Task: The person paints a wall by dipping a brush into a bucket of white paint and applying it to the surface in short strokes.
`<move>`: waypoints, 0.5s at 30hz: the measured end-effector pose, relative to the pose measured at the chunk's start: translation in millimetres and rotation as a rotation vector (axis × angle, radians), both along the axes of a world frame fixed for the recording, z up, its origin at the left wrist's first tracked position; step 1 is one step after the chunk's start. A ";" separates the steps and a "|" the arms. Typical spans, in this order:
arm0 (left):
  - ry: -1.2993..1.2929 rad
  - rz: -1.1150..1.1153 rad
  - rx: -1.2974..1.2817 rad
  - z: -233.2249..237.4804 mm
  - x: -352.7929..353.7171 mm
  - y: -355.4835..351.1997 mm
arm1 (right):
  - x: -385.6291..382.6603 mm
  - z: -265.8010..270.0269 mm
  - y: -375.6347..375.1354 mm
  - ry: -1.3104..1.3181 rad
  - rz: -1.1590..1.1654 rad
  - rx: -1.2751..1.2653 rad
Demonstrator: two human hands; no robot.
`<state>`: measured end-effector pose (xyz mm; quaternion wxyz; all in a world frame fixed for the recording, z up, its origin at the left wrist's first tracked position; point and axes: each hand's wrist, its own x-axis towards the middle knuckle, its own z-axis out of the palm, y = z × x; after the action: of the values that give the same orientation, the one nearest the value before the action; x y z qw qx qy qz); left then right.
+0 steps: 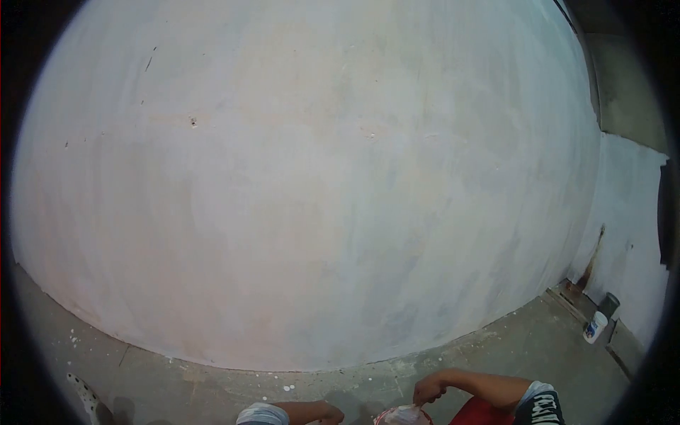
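At the bottom edge, my right hand [429,389] is closed, its fingers pointing down at the edge of a whitish, red-edged container or bag [402,416]. That thing is cut off by the frame, and what the fingers grip is hidden. To its left, my left hand [329,413] hangs low with curled fingers, partly out of frame. Whether it holds anything does not show. Ahead stands a large pale wall [304,191] with patchy whitish coating, a few small holes and dark scratches.
White splashes dot the grey floor [510,347] along the wall's foot. In the right corner a white tub [595,328] lies near a dark can [608,304]. Brown stain [589,265] marks the side wall. A spotted pale object [85,397] is at lower left.
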<state>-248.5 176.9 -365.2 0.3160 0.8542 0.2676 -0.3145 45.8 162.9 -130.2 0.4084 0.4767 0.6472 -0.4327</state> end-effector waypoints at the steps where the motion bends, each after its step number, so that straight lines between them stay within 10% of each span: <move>1: -0.004 0.000 0.001 -0.4 -0.6 -0.6 | -1.9 3.5 -0.8 -0.002 0.007 0.001; 15: -0.104 0.062 -0.027 -26.5 -6.6 -2.0 | -4.9 30.1 -22.3 0.051 -0.005 0.024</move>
<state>-255.1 174.9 -391.7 0.3505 0.8564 0.2726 -0.2632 40.9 140.6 -100.1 0.3847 0.4721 0.6613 -0.4380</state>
